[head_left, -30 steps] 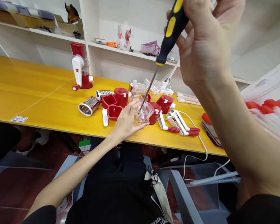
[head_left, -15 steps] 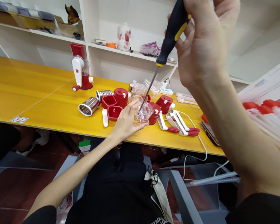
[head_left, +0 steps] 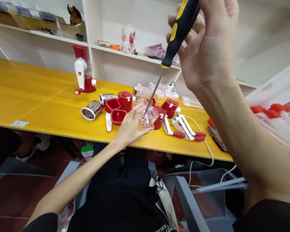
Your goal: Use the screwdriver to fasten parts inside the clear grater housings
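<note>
My right hand [head_left: 207, 45] is raised at the upper right, its fingers round the black-and-yellow handle of a screwdriver [head_left: 175, 45]. The long shaft slants down to the left, and its tip reaches into a clear plastic grater housing [head_left: 151, 116]. With fingers and thumb round that housing, my left hand [head_left: 131, 124] holds it low over the table's near side. Exactly what the tip touches cannot be made out through the plastic. Close by stand a red grater base [head_left: 160, 117] and a red hopper [head_left: 118, 116].
Metal grating drums [head_left: 92, 110] lie to the left, behind them an assembled rotary grater [head_left: 83, 71]. White crank handles with red grips [head_left: 187, 129] lie right of the housing. A white cable [head_left: 209, 151] hangs over the table edge. Red-capped bags [head_left: 272, 112] are at far right.
The screwdriver handle has turned, showing different yellow patches, and my right hand's fingers have shifted round it. My left hand and the housing stay put.
</note>
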`<action>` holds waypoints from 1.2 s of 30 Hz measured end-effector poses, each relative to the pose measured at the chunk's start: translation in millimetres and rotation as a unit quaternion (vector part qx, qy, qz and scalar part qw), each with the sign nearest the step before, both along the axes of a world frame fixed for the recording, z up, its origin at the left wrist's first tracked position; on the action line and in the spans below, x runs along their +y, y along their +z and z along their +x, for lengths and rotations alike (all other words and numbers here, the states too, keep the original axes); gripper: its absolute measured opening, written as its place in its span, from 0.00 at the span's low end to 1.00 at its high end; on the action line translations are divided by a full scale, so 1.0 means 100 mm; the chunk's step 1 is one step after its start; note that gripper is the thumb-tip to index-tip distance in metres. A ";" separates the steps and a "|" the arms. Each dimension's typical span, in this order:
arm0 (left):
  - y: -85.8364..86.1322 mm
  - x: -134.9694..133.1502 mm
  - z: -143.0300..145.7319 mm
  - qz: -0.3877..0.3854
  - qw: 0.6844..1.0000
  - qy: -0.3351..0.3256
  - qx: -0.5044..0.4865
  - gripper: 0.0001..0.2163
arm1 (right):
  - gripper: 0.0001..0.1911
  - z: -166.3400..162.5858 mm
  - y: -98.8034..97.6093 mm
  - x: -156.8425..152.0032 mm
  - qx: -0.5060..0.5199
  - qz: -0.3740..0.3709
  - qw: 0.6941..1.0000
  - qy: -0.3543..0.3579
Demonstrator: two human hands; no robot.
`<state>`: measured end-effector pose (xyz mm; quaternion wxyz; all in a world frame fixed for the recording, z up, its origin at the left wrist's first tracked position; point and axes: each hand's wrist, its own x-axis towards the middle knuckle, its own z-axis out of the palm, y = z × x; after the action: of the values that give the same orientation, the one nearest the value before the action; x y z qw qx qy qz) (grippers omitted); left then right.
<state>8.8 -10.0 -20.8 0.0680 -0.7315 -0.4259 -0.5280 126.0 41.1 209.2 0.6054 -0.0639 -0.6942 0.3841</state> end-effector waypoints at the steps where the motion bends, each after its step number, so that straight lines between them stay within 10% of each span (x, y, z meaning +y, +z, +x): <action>1: 0.00 0.00 0.00 0.000 1.000 0.000 -0.001 0.39 | 0.03 0.00 0.00 0.02 0.003 0.015 1.000 -0.004; 25: 0.01 0.00 0.01 0.004 1.000 0.006 0.001 0.40 | 0.09 0.03 -0.04 0.19 0.012 0.015 0.999 0.040; 31: 0.01 0.00 0.01 0.005 1.000 0.004 0.001 0.40 | 0.25 -0.06 -0.04 0.16 0.056 0.073 0.995 0.030; 36: 0.01 -0.01 0.01 0.009 1.000 0.004 0.002 0.40 | 0.12 -0.02 -0.04 0.20 0.036 0.062 0.996 0.052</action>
<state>10.2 -10.6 -19.8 0.0777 -0.7303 -0.4243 -0.5297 123.7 60.8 205.7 0.6122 0.0237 -0.6967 0.3732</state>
